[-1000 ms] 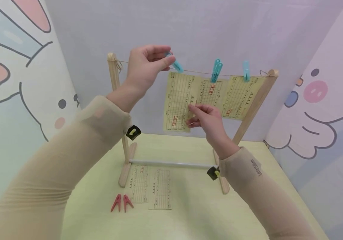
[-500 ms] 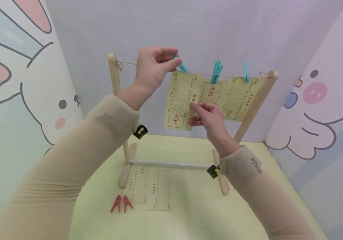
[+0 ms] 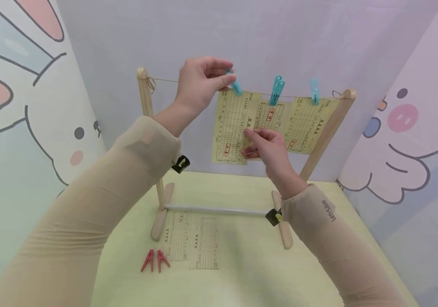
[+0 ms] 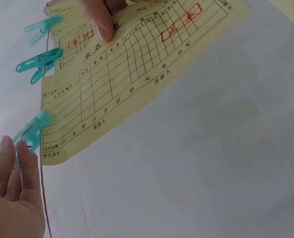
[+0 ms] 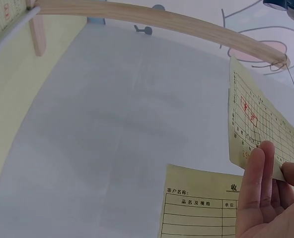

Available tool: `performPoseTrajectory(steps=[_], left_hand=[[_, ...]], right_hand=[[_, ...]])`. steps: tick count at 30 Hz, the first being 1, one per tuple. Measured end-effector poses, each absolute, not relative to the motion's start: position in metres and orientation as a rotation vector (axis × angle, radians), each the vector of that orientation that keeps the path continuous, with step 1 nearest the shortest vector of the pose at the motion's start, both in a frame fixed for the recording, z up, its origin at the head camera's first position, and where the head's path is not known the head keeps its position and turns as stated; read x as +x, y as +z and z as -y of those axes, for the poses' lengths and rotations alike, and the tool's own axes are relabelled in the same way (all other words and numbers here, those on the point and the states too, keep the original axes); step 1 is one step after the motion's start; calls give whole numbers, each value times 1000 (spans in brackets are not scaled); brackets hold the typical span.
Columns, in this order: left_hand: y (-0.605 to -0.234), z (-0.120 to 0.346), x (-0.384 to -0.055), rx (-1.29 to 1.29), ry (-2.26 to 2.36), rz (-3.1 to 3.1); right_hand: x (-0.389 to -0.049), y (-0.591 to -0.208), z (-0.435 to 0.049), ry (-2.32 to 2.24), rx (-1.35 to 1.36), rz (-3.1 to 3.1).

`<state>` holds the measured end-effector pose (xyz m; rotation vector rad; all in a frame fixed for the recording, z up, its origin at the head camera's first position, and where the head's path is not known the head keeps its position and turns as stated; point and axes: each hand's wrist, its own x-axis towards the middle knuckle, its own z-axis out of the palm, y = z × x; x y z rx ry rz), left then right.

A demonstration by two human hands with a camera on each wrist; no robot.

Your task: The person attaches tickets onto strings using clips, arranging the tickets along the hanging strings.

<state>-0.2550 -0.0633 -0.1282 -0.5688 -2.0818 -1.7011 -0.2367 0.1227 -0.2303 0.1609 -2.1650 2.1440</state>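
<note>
My left hand (image 3: 200,85) pinches a light-blue clothespin (image 3: 236,88) between thumb and fingers. In the left wrist view the tip of that clothespin (image 4: 35,130) overlaps the top edge of a yellow printed receipt slip (image 4: 112,89), right at the string. Lower down, my right hand (image 3: 272,151) pinches the right edge of the same receipt slip (image 3: 229,123). To its right hang two more receipt slips, the middle one (image 3: 268,116) and the right one (image 3: 306,128). A blue clothespin (image 3: 276,91) and a paler one (image 3: 315,91) grip the string above them.
The string (image 3: 165,79) runs between a left wooden post (image 3: 146,96) and a right one (image 3: 328,128). A white bar (image 3: 219,209) joins their feet. On the table lie two receipt slips, left (image 3: 178,238) and right (image 3: 204,245), beside two red clothespins (image 3: 148,261).
My left hand and its clothespin have moved right along the string, and the receipt slip has shifted slightly right with them. My right hand has followed a little, keeping its pinch.
</note>
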Motion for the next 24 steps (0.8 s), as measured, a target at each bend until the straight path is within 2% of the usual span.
performPoseTrajectory(steps=[18, 24], left_hand=[[-128, 63, -257, -647, -1560, 2270], [-128, 66, -256, -641, -1642, 2291]], right_hand=[[-239, -230, -126, 2134, 150, 2171], [-238, -231, -127, 2121, 166, 2171]])
